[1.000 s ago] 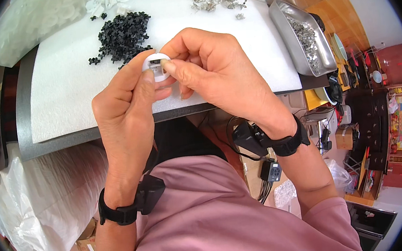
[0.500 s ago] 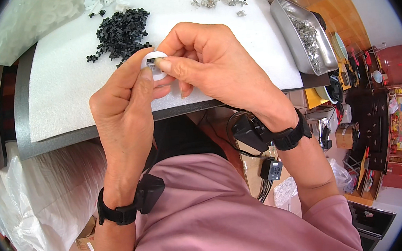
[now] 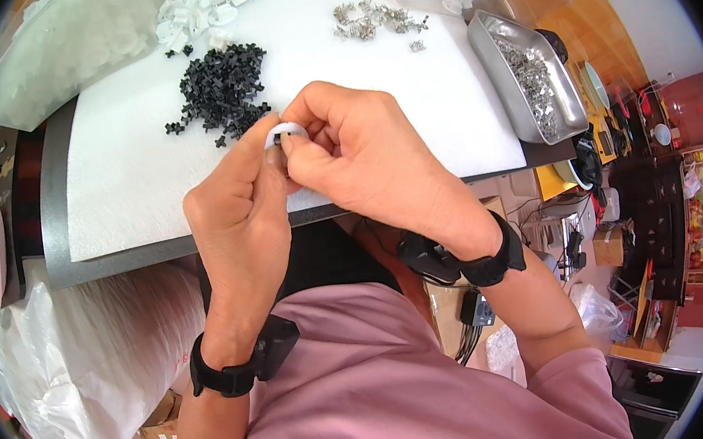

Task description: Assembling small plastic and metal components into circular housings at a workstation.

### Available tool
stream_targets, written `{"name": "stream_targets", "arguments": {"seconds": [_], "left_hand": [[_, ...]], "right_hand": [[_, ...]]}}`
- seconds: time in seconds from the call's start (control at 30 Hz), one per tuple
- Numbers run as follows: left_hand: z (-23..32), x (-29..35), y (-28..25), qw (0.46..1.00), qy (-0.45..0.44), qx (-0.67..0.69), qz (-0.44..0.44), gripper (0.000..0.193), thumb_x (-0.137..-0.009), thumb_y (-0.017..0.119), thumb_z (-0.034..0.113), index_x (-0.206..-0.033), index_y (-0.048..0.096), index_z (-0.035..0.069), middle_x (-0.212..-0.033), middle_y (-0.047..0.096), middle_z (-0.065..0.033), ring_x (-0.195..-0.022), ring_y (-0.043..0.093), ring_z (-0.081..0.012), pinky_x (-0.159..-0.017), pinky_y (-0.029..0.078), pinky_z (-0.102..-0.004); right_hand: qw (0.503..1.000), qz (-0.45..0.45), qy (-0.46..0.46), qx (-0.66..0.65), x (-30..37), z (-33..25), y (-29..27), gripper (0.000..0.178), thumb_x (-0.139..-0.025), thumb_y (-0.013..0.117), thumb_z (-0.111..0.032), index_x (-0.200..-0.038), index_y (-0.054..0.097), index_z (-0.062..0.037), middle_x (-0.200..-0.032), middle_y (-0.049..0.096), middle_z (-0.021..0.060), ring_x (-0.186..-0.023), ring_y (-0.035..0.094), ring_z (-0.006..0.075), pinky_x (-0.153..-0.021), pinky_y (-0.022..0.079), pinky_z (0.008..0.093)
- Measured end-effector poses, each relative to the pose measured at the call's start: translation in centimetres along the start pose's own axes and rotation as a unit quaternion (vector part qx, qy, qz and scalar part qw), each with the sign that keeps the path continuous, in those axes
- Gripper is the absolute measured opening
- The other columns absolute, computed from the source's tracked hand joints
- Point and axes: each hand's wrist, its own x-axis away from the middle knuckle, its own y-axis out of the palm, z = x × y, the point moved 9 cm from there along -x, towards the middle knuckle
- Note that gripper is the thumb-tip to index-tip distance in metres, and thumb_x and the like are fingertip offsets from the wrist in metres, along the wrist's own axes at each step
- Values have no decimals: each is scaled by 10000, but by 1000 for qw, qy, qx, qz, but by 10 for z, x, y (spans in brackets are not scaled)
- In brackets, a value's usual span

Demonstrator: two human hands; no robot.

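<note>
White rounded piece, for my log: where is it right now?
In the head view, the white rounded piece is left of centre, held between the left hand and right hand, near the black parts.

The person's left hand (image 3: 240,201) and right hand (image 3: 362,151) meet over a white sheet (image 3: 442,101), both pinching a small white piece (image 3: 288,127) whose face the right thumb partly covers. Just beyond lies a heap of black parts (image 3: 222,84); silvery bits (image 3: 379,18) lie farther right, near a metal tray (image 3: 564,102) holding more.
</note>
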Motion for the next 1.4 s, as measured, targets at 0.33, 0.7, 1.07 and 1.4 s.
{"name": "stream_targets", "arguments": {"seconds": [0.33,0.7,1.07,1.4], "left_hand": [[-3,0,-2,996,-50,75,21,258,-901,530,-9,-1135,639,-17,-782,675,-54,-704,558,-37,-652,469,-200],[-5,2,-3,1000,-21,21,10,251,-911,532,1,-1139,633,-24,-835,661,-38,-755,556,-52,-686,465,-203],[-3,0,-1,985,-67,161,12,236,-943,501,22,-1136,624,-37,-937,672,-77,-856,638,-112,-742,546,-253],[-3,0,0,990,-58,126,-7,236,-949,491,27,-1132,620,-47,-982,666,-95,-872,652,-141,-756,563,-272]], "right_hand": [[995,57,-67,44,2,-15,-4,181,-756,560,-91,-748,524,87,-712,587,253,-628,597,373,-568,468,407],[995,76,-45,53,3,-19,0,176,-743,543,-69,-781,555,102,-669,585,250,-595,591,360,-562,466,410],[993,-3,-41,-112,2,1,-2,140,-858,580,-80,-859,580,59,-704,631,123,-620,621,146,-564,498,285],[990,-51,-4,-129,-1,1,1,144,-884,567,-78,-877,577,66,-707,619,87,-592,597,117,-530,477,259]]}}
